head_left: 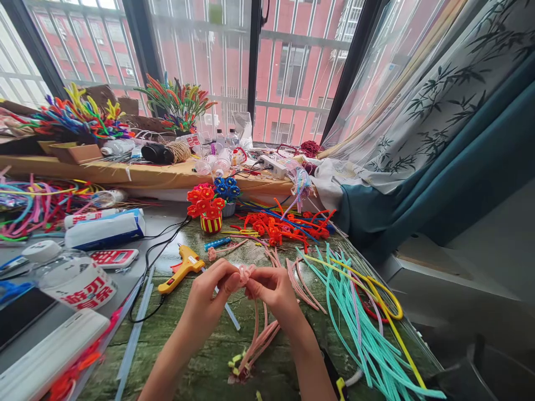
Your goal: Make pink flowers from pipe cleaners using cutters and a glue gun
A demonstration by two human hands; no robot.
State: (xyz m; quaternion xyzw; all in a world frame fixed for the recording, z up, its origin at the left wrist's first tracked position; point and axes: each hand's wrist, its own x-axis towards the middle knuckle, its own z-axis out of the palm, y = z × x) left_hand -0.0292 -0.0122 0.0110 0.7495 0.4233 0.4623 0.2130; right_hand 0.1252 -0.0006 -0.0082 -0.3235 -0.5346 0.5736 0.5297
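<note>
Over the green tabletop, my left hand (215, 287) and my right hand (271, 287) meet, both pinching a small pink flower of looped pipe cleaner (246, 274). A pink stem hangs down from it between the hands. Below my wrists lies a bundle of pink pipe cleaners (264, 336), with yellowish tufts at its near end. Another pink pipe-cleaner piece (213, 254) rests just beyond my left hand. To the left of that hand lies a yellow glue gun (183, 269) with a glue stick out of its back. More loose pink pipe cleaners (303, 287) spread beyond my right hand.
Turquoise pipe cleaners (355, 323) fan out on the right, with red flower pieces (276, 225) farther back. A striped pot of red flowers (210, 214) stands near the sill. On the left are a bottle (71, 275), a white power bank-like bar (54, 356) and a black cable (146, 278).
</note>
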